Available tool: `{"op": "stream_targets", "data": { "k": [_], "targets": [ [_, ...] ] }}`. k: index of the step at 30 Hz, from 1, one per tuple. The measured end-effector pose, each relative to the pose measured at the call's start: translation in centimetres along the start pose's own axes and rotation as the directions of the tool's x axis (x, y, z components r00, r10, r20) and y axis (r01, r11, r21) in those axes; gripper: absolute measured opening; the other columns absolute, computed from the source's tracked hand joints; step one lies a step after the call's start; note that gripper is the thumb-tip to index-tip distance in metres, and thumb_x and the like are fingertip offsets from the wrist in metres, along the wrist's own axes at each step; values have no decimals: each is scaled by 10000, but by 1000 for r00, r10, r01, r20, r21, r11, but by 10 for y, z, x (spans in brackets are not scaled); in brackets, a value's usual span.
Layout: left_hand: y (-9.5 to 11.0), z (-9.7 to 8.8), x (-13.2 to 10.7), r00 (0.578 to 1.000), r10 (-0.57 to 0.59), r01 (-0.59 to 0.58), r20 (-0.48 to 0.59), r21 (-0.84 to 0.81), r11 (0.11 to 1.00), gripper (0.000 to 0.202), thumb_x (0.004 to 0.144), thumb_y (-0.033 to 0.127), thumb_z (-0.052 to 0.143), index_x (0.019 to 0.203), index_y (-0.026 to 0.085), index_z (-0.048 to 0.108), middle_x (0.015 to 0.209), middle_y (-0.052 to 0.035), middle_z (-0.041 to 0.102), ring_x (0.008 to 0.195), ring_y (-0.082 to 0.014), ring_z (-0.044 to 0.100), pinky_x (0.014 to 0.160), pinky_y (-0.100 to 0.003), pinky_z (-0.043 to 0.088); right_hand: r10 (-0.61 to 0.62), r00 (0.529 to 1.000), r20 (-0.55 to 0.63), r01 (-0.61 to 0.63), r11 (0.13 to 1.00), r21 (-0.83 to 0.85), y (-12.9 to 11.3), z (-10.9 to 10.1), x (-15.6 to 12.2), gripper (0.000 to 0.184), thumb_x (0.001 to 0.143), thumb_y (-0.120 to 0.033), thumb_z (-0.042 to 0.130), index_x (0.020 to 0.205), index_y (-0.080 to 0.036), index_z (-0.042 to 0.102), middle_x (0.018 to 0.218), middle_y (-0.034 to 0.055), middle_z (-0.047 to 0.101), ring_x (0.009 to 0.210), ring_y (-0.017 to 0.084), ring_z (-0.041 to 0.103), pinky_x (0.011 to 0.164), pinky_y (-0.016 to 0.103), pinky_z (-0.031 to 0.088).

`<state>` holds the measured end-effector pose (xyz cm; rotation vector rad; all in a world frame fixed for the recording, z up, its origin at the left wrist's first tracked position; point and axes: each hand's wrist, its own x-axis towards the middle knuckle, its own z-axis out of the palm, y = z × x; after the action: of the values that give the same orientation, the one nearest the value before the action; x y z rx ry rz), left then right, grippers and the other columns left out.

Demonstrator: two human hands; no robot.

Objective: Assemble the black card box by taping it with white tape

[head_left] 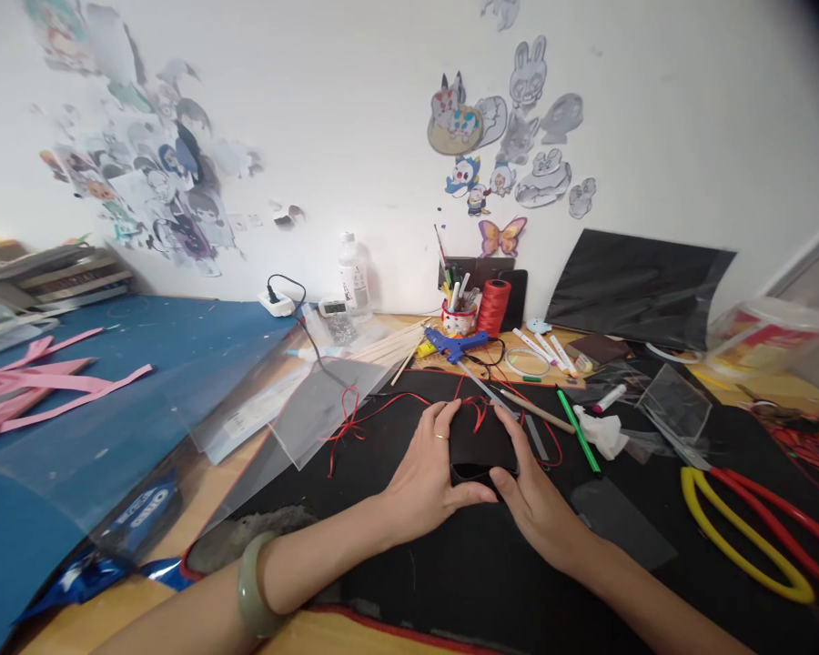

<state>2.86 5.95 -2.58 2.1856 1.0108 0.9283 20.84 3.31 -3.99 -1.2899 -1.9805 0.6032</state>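
Observation:
In the head view, a small black box-shaped piece [481, 443] is held between my two hands above a black mat [409, 591]. My left hand [427, 468], with a ring on one finger, grips its left side, thumb along the near edge. Around the right side my right hand [527, 487] is curled, its thumb at the near corner. A dark gap shows along the piece's near edge. Red cord [479, 414] lies at its far side; whether it is attached I cannot tell. More red cord [348, 423] trails over the mat to the left.
Beyond the hands are a blue glue gun [456, 346], a red thread spool [494, 307] and a pen cup [459, 318]. Large scissors with red and yellow handles [743, 528] lie right, near a green marker [579, 432]. Clear plastic sheets [328, 400] and pink ribbons [75, 382] lie left.

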Motion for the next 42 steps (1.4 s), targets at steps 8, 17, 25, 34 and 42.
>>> {"op": "stream_targets", "data": {
  "k": [8,17,25,34,42],
  "targets": [
    [2,0,0,999,-34,34,-7,34,999,1031,645,632,589,1378,113,82,1371,-201,193,1295,-283,227,1067,-467,253,23,1000,-5,-23,999,32,-5,-2,2,572,910,-387,304,1397,-268,29,1496,54,114,1371,191,111,1109,460,135],
    [6,-1,1,996,-87,87,-5,79,993,985,681,587,598,1374,97,99,1381,-209,212,1298,-294,233,1068,-476,256,101,995,-9,-101,994,47,-16,-10,8,550,893,-403,345,1379,-248,140,1473,64,210,1357,189,181,1109,435,164],
    [5,0,0,999,-29,30,-13,72,997,946,696,548,609,1371,130,95,1371,-200,216,1293,-301,245,1054,-504,266,76,997,-25,-77,995,-66,-23,-19,17,601,796,-336,512,1331,-261,247,1463,73,234,1350,222,206,1093,456,195],
    [2,-2,2,999,29,-28,-27,43,999,863,732,494,601,1368,170,116,1364,-188,248,1286,-299,263,1035,-531,283,-120,993,5,120,982,-147,-26,-25,18,472,840,-307,470,1299,-314,363,1509,21,72,1365,268,135,1075,497,208],
    [0,-1,1,1000,-4,5,-28,37,999,899,714,532,602,1369,147,121,1373,-194,231,1292,-298,256,1048,-508,280,-192,980,44,195,979,-62,-27,-25,13,295,873,-269,426,1148,-290,529,1500,-12,126,1371,238,117,1097,455,176]
  ]
}}
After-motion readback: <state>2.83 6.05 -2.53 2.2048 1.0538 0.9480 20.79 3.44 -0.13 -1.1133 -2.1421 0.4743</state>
